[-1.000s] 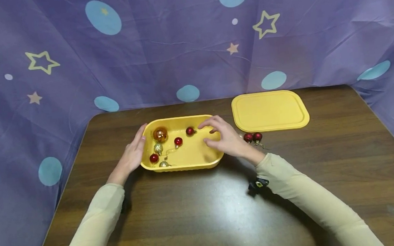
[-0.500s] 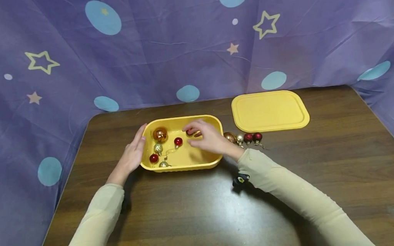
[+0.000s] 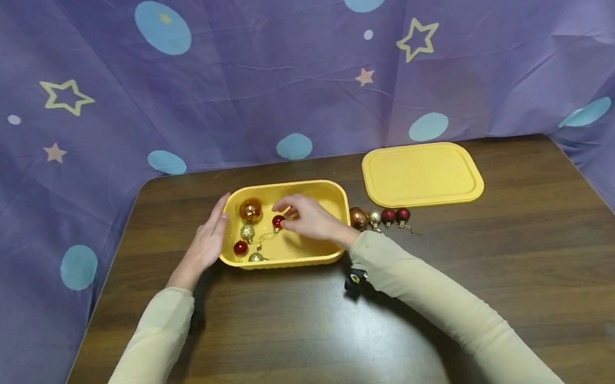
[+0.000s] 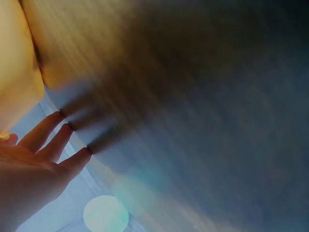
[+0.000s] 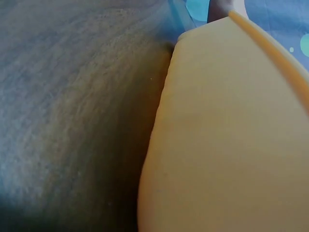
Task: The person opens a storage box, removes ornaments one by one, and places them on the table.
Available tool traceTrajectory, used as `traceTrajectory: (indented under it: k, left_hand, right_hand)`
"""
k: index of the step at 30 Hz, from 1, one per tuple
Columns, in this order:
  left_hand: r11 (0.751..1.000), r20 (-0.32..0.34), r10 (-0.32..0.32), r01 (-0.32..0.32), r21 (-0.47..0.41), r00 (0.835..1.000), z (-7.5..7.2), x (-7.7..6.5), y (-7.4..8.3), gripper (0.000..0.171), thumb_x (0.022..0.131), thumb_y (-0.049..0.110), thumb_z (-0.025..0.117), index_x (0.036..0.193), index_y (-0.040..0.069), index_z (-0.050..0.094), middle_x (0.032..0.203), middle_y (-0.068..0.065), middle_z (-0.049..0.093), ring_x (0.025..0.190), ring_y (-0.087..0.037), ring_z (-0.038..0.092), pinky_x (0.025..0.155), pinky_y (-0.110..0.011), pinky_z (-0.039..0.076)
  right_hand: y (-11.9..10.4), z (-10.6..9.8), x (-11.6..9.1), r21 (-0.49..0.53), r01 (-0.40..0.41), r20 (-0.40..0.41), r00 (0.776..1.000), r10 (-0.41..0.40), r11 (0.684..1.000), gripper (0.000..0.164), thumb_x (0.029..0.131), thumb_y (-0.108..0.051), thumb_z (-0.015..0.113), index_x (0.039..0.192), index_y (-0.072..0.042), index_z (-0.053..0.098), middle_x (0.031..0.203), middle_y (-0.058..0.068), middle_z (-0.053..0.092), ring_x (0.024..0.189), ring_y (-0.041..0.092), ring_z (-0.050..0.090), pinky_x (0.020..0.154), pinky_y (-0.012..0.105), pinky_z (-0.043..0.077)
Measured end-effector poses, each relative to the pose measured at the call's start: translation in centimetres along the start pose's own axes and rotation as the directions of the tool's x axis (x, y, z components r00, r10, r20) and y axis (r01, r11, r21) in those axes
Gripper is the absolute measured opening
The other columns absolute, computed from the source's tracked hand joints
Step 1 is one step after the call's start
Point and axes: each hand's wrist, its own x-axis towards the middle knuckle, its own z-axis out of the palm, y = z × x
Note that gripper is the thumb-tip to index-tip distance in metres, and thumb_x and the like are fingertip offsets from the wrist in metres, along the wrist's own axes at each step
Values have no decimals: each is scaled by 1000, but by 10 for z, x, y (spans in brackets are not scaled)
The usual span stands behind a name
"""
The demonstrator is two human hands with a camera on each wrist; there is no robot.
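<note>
A yellow plastic box holds several small Christmas baubles. My left hand rests against the box's left end; in the left wrist view its fingers are spread and extended beside the box wall. Inside the box, my right hand has thumb and forefinger parted at a shiny red bauble. Left of it lie a large orange bauble, a gold bauble, another red bauble and a second gold bauble. In the right wrist view, the box's outer wall blocks sight of the hand.
Right of the box, a brown bauble, a pale gold bauble and two dark red baubles stand in a row on the wooden table. A yellow lid lies behind them. A purple curtain hangs at the back.
My right hand has moved left inside the box, past the dark red bauble, which it now hides, to the shiny red one. The left hand keeps its place.
</note>
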Motion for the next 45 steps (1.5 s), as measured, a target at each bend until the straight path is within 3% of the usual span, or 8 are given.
traceTrajectory:
  k: [5, 8, 11, 15, 22, 35, 45]
  left_hand:
    - [1000, -4, 9, -9, 3, 1000, 0, 0, 1, 52, 106, 38, 16, 157, 31, 4, 155, -23, 19, 131, -56, 26, 106, -65, 17]
    - [1000, -8, 15, -15, 1, 1000, -1, 0, 0, 52, 106, 38, 16, 157, 31, 5, 154, -23, 20, 131, -56, 26, 107, -65, 18]
    - [1000, -14, 17, -17, 3, 1000, -1, 1, -1, 52, 106, 39, 16, 157, 31, 5, 154, -24, 21, 131, -56, 27, 107, -65, 18]
    - [1000, -11, 12, -12, 7, 1000, -1, 1, -1, 52, 106, 39, 16, 157, 31, 5, 155, -23, 20, 132, -55, 26, 107, -65, 18]
    - [1000, -10, 10, -10, -2, 1000, -1, 0, -1, 52, 106, 39, 16, 157, 31, 5, 155, -22, 19, 132, -56, 25, 107, -65, 17]
    - [1000, -13, 13, -13, 0, 1000, 1, 1, 0, 53, 106, 39, 16, 157, 28, 7, 153, -25, 21, 131, -56, 26, 106, -66, 18]
    - [1000, -11, 6, -6, 7, 1000, 1, -1, -1, 52, 106, 40, 15, 157, 32, 4, 154, -24, 20, 131, -57, 25, 105, -67, 18]
  right_hand:
    - [3, 3, 4, -116, -7, 67, 998, 15, 993, 44, 87, -2, 67, 129, 1, 57, 129, 15, 57, 111, 27, 58, 96, 32, 45]
    - [6, 5, 5, -243, 33, 118, 993, -4, 970, 48, 88, -8, 69, 134, -1, 55, 132, 14, 56, 120, 27, 52, 105, 37, 36]
    - [8, 6, 7, -294, 71, 148, 989, -28, 953, 47, 89, -10, 69, 133, -1, 56, 129, 13, 59, 117, 26, 52, 104, 36, 36]
    - [9, 6, 7, -247, 82, 156, 987, -44, 965, 37, 88, -5, 68, 124, -2, 62, 119, 10, 63, 104, 22, 58, 93, 30, 44]
    - [9, 8, 6, -172, 104, 184, 980, -72, 979, 19, 86, 1, 68, 104, -2, 70, 100, 6, 69, 92, 17, 63, 83, 21, 47]
    - [9, 5, 1, 44, 35, 78, 996, -38, 998, 23, 88, 2, 66, 111, 4, 66, 106, 11, 66, 96, 25, 67, 85, 24, 51]
    - [0, -7, -14, 50, 42, 2, 999, -43, 998, 27, 86, -2, 69, 114, -3, 66, 114, 11, 62, 101, 25, 62, 88, 25, 49]
